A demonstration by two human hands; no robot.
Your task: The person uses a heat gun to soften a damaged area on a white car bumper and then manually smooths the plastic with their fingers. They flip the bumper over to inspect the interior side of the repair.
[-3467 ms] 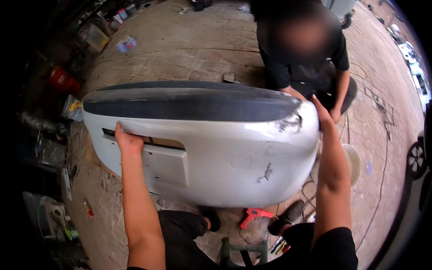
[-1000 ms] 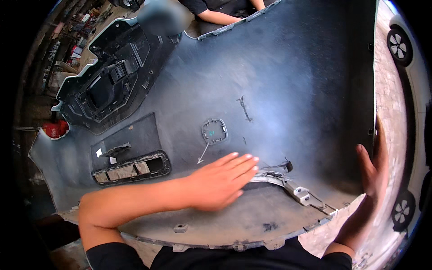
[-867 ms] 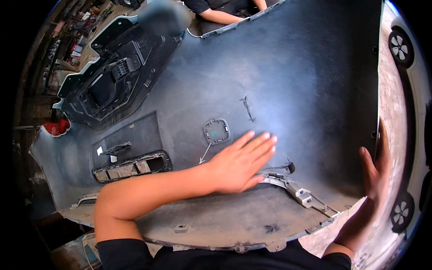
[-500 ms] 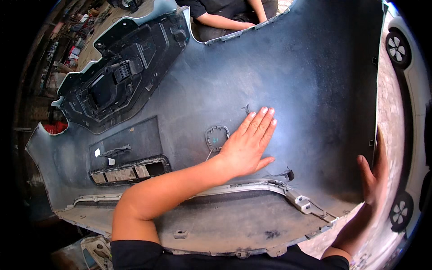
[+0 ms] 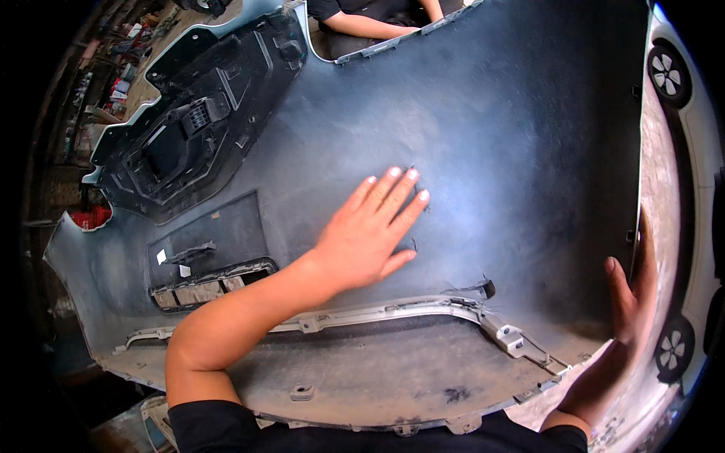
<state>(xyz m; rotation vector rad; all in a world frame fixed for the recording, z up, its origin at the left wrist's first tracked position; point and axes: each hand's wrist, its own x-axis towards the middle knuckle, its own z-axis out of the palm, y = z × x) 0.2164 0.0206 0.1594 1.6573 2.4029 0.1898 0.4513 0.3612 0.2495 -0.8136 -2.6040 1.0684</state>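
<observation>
A large dark car bumper cover [image 5: 521,143] spreads before me with its inner side toward me. My left hand [image 5: 368,235] lies flat on its middle, fingers spread, covering a small round ribbed outline. At the right edge my right hand [image 5: 631,298] grips the rim, its thumb on the inside and its other fingers partly hidden behind. A black moulded trim piece [image 5: 245,113] is set into the upper left. A pale strip [image 5: 393,309] runs along the lower part, with a frayed dark spot [image 5: 487,288] just above its right end.
Beyond the upper edge sits another person with bare forearms [image 5: 370,27] and dark clothes. A white car [image 5: 698,189] stands on paving at the right. Cluttered goods [image 5: 121,87] line the left, and a red object [image 5: 92,218] shows behind the left edge.
My left hand has slid left across the bumper, from beside the round outline to over it. The bumper has shifted slightly in view; my right hand keeps its grip on the rim.
</observation>
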